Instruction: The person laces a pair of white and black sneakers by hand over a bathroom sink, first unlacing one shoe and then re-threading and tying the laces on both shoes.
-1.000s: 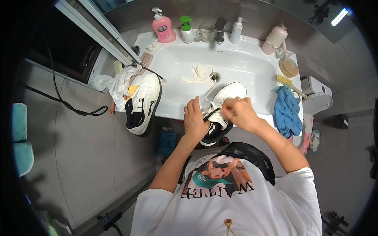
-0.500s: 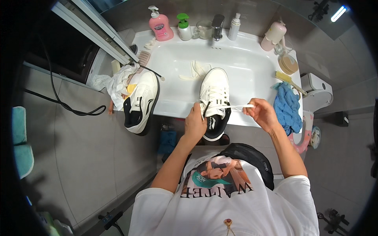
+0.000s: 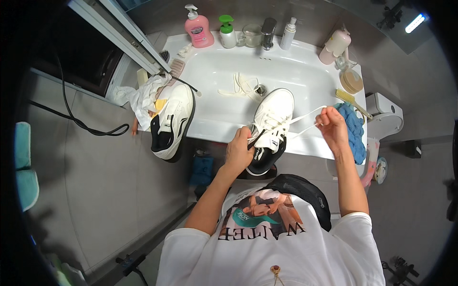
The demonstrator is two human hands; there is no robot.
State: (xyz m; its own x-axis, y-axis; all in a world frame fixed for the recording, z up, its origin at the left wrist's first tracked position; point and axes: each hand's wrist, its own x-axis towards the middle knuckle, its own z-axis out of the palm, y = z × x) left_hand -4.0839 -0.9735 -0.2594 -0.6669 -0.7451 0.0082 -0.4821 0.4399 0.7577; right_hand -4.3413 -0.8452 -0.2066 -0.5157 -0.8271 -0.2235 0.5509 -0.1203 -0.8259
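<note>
White sneaker (image 3: 269, 128) with black heel sits on the front rim of the sink (image 3: 214, 71), toe pointing into the basin. Left hand (image 3: 239, 151) is clamped on its tongue area, steadying it. Right hand (image 3: 331, 127) pinches the white lace (image 3: 305, 117) and draws it out taut to the right. To do this well: keep the shoe pinned, pull evenly, avoid twisting through eyelets. Second sneaker (image 3: 171, 121) rests on the sink's left edge; loose lace (image 3: 241, 86) lies by the drain.
</note>
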